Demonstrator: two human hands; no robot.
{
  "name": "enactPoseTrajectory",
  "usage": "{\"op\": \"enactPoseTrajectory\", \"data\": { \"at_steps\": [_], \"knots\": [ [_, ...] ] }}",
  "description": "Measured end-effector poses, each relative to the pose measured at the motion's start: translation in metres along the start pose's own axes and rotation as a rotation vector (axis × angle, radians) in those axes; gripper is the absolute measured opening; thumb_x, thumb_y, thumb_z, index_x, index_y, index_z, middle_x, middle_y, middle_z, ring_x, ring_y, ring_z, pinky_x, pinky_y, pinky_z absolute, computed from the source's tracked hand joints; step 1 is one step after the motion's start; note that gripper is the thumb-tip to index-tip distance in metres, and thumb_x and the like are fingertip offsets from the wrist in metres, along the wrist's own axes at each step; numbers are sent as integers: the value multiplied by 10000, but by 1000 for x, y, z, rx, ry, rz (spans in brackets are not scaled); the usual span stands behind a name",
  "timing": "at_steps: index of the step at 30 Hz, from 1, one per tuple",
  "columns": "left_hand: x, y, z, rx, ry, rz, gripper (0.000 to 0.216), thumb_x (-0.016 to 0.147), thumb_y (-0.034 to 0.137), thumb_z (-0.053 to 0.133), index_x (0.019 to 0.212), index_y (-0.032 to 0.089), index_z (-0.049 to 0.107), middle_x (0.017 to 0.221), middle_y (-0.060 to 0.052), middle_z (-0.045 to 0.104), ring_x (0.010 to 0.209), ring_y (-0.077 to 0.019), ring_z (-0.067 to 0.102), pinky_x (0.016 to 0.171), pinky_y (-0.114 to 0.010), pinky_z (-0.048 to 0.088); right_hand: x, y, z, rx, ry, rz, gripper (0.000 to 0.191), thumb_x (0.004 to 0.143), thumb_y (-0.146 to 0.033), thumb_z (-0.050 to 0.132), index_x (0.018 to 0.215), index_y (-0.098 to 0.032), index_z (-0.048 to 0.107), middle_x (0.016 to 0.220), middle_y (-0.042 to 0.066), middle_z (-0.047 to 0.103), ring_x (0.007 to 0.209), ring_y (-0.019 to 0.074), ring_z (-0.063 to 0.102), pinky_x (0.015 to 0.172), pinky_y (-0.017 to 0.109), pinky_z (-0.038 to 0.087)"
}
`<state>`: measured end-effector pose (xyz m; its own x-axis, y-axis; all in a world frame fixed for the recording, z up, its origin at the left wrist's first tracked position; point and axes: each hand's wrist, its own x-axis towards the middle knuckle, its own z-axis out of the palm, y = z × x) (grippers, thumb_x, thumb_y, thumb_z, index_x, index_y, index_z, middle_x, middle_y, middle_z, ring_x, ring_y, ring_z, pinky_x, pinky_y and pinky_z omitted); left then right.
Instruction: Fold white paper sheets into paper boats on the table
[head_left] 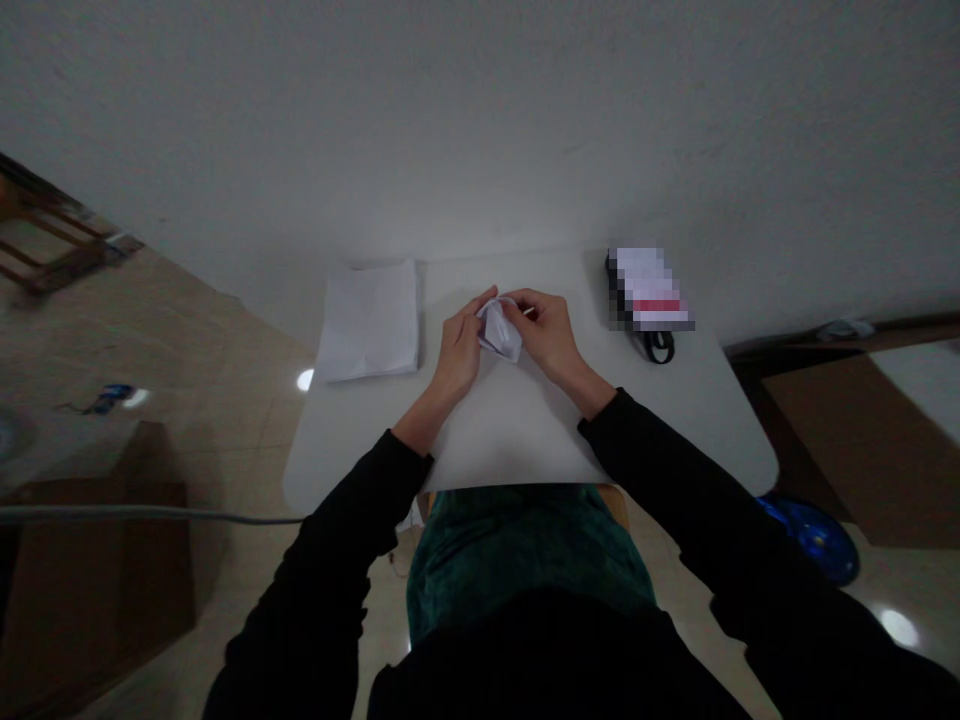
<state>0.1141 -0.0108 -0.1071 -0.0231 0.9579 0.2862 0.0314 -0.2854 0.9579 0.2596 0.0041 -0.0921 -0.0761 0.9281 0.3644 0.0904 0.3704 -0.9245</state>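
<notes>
A small folded piece of white paper (501, 335) is held between my two hands, over the middle of the white table. My left hand (459, 350) grips its left side, fingers closed along the edge. On the other side, my right hand (549, 332) pinches the upper right part with thumb and fingers. The paper looks partly opened out, with a hollow between its layers. To the left of my hands lies a stack of white paper sheets (371, 322).
At the table's (517, 440) back right lies a blurred-out white and red item (652, 290) with a black loop (660, 347). A wall rises behind. Cardboard boxes (97, 570) stand on the floor at left, another (877, 440) at right, near a blue round object (817, 540). A cable (150, 514) crosses at left.
</notes>
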Motion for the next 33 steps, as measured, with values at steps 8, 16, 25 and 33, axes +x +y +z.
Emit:
{"op": "enactPoseTrajectory", "data": {
  "at_steps": [8,16,25,33],
  "knots": [
    [-5,5,8,-45,-20,-25,289,950,436,624,1109,249,775,1121,-60,787,1125,-225,711,1013,-389,538,0,-2,2,-24,26,29,165,828,-331,695,779,-188,762,708,12,716,621,131,528,602,293,410],
    [-9,3,14,-132,56,-49,280,918,437,670,1081,245,792,1154,-63,790,1108,-224,726,1065,-413,523,1,-2,0,-133,20,-2,68,765,-163,690,760,-197,749,726,2,696,637,135,528,654,312,451],
    [-10,5,16,-177,305,-95,230,762,403,836,890,216,799,933,-41,794,815,-162,708,795,-311,557,-3,-1,6,-186,74,-58,69,816,-166,712,760,-195,684,788,-6,569,680,126,513,664,297,460],
    [-11,5,14,-51,236,-77,335,852,540,733,825,206,719,766,-11,689,692,-139,595,662,-279,474,-14,3,15,-281,51,-148,337,983,-292,590,656,-216,561,760,15,525,770,173,515,731,348,462]
  ]
}}
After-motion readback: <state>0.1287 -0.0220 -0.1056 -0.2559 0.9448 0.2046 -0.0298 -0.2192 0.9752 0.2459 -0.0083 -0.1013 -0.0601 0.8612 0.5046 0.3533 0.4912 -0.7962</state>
